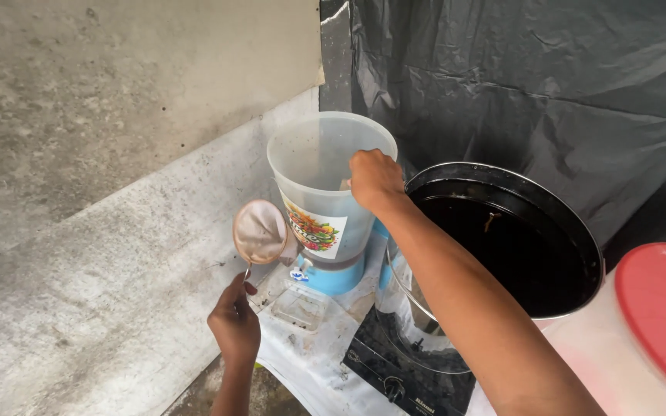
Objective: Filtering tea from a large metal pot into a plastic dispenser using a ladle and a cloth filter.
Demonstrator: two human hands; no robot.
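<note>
while the translucent plastic jug (325, 185) is gripped at its rim by the right hand (374, 179), a small round mesh strainer (260, 231) is pinched upright by the left hand (234, 323), just left of it.

— What carries everything here?

— A grey concrete ledge (109, 293), running from the lower left of the frame up toward the centre. A stained white cloth (310, 362) lies over its right part.

— And on the cloth?

— At centre, a clear plastic dispenser (329, 196) on a blue base. Below it, a small clear plastic lid (299, 308) lies flat. At lower centre, a black stove (402, 377) bears a large steel pot (502, 239) of dark liquid.
</note>
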